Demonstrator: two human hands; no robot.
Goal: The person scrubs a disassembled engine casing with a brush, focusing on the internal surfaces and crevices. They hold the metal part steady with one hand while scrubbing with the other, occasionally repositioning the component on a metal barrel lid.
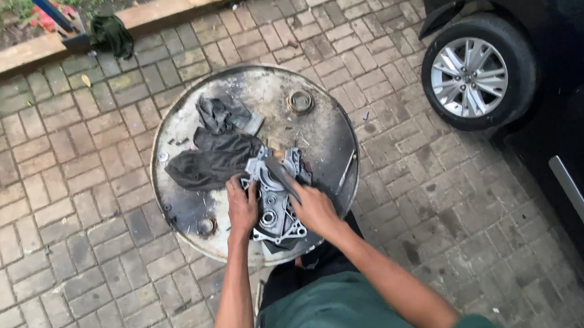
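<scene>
A grey metal engine cover (276,211) with round holes lies on the top of a steel drum (323,126), near its front edge. My left hand (241,206) rests on the cover's left side and holds it down. My right hand (314,208) grips a flat grey tool (278,173) whose blade lies slanted across the upper part of the cover. A dark rag (212,161) lies crumpled just left of the cover, touching it.
A smaller grey rag (226,113) and a round bung cap (300,101) lie farther back on the drum. A thin metal rod (347,170) rests by the drum's right rim. Brick paving surrounds the drum. A dark car with its wheel (472,75) stands at right.
</scene>
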